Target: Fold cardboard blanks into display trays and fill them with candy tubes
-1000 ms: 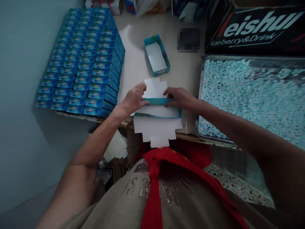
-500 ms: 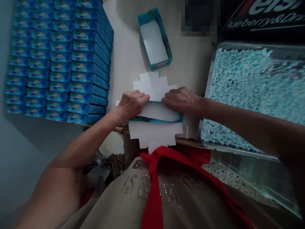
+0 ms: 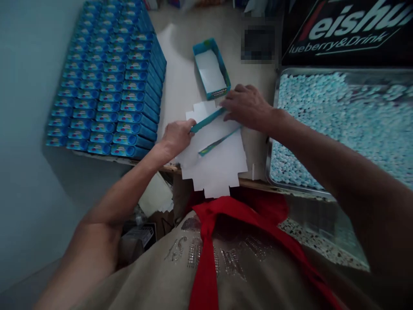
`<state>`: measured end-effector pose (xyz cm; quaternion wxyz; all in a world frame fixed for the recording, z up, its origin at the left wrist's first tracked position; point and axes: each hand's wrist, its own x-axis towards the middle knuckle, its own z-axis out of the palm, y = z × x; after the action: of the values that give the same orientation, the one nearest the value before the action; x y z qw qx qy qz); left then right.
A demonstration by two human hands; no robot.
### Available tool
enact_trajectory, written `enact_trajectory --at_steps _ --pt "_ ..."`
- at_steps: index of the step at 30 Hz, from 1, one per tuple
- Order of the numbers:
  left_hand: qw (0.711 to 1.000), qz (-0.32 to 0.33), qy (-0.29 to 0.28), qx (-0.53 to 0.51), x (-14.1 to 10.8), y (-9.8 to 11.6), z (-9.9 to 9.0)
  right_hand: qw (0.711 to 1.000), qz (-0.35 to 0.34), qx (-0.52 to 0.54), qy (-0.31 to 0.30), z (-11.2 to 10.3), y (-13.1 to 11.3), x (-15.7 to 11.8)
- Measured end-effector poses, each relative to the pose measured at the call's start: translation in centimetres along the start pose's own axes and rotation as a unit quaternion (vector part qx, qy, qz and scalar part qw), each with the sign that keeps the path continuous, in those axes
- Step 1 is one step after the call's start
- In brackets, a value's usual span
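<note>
My left hand is closed on the left end of a partly folded cardboard box, white inside with blue edges. My right hand has its bent fingers at the box's right end, gripping that corner. The box sits at a slant over a flat white cardboard blank with notched edges, which covers the table's front edge close to my body. Just beyond my hands stands an open blue box with a white inside and lettering on its near end.
Stacked blue boxes rise in several columns on the left. At right lies a metal tray of small pale-blue and white pieces. A black sign stands behind it. A small white stick lies near the table edge.
The partly folded box has turned to a slant and moved away from my body, off the blank beneath. My right hand has moved farther forward. The whole view has shifted slightly.
</note>
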<state>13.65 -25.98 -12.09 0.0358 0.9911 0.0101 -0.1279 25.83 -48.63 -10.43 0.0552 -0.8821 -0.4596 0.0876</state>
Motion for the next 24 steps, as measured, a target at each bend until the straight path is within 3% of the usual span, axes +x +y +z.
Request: enact_trajectory --at_steps 2,5,9,12,18,21,24 --pt "1.000 -0.022 0.008 -0.011 -1.0 1.0 -0.3 0.995 -0.099 0.007 0.015 0.0 -2.0 -1.4" --pt "0.998 -0.030 0.029 -0.042 -2.0 1.7 0.2 0.972 -0.235 0.012 -0.026 2.4 -5.0 -3.9" --pt "0.993 -0.032 0.063 -0.098 -1.8 1.0 1.9 0.975 -0.224 0.001 0.011 6.7 -6.3 -4.9" --pt "0.986 -0.022 0.085 -0.144 -1.3 -0.1 3.0 0.974 -0.227 0.000 0.027 8.1 -5.7 -4.1" --pt "0.955 0.012 0.125 -0.270 -2.4 0.2 4.1 0.953 -0.297 0.038 -0.035 6.8 -3.8 -2.6" --pt "0.944 0.036 0.138 -0.296 -3.5 0.6 4.5 0.943 -0.313 0.113 -0.014 6.1 -3.2 -3.8" --pt "0.939 0.093 0.082 -0.322 -4.1 -0.7 4.5 0.939 -0.304 0.160 0.014 6.3 -3.2 -6.0"
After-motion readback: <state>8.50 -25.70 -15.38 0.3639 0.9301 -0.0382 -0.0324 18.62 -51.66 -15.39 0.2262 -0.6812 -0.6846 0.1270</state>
